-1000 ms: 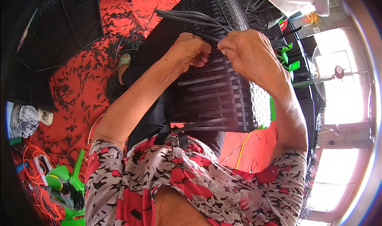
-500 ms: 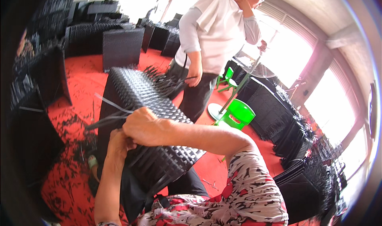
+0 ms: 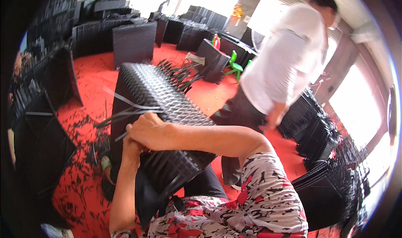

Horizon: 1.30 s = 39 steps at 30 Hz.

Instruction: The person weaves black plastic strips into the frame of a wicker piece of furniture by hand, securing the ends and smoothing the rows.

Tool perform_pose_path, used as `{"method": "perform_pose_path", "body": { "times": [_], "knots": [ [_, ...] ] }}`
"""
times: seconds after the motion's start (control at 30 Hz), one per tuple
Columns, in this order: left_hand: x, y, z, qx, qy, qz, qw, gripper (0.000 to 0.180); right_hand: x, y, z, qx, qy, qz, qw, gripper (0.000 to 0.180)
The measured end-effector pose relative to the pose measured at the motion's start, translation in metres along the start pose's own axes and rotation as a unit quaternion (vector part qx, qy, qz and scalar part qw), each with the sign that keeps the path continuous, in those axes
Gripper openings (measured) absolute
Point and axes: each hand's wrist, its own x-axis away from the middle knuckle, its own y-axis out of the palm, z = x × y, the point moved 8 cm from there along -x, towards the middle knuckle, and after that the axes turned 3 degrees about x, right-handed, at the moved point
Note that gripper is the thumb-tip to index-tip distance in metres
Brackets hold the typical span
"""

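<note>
Setting: a workshop floor covered in red matting (image 3: pixel 88 74), littered with dark offcuts, with daylight coming through windows on the person's right.

Piece in hand: a black woven wicker panel (image 3: pixel 163 108), box-like, propped across the person's lap and tilted up away from the body, apparently so its near edge sits within easy reach. Loose ends bristle from its far edge.

Right hand: the right hand (image 3: pixel 146 131) lies on the panel's near left corner, fingers curled tight around a bundle of loose dark strips (image 3: pixel 125 112) that fan out to the left, seemingly held taut against the weave.

Left hand: the left hand (image 3: pixel 130 148) sits just under the right one, pressed to the panel's side. It is mostly hidden, so how its fingers stand cannot be told; it looks to be steadying the piece from below.

Person standing: a person in a white top (image 3: pixel 280 66) and dark trousers stands just beyond the panel's right edge, turned away.

Surroundings: finished black woven pieces (image 3: pixel 134 41) stand in rows along the mat's far edge, more are stacked at the right, and a small green plastic chair (image 3: pixel 234 66) sits among them.
</note>
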Motion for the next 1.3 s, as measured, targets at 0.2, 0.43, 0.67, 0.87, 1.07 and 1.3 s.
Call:
{"method": "perform_pose_path", "body": {
  "times": [0.2,0.43,0.67,0.87,1.07,1.3],
  "knots": [
    [0.005,0.006,0.001,-0.093,0.08,-0.049,0.991,0.012,0.045,-0.081,-0.011,0.011,-0.018,0.169,0.985,0.015],
    [0.047,-0.037,-0.011,-0.121,0.055,0.007,0.991,0.011,0.092,-0.109,0.07,-0.277,0.158,0.288,0.903,0.006],
    [0.073,-0.018,0.053,-0.169,0.169,0.087,0.967,0.013,0.053,-0.053,0.039,-0.111,-0.021,0.178,0.978,0.023],
    [0.057,0.011,0.069,-0.106,0.155,0.085,0.979,0.011,0.032,-0.053,0.045,-0.187,-0.027,0.181,0.965,0.013],
    [0.047,0.031,0.09,-0.207,0.288,0.107,0.929,0.013,0.038,-0.052,0.082,-0.577,0.093,0.11,0.804,0.011],
    [0.017,0.044,0.059,0.075,-0.044,-0.035,0.996,0.016,0.056,-0.061,0.08,-0.642,0.131,0.139,0.742,0.014]
  ]
}}
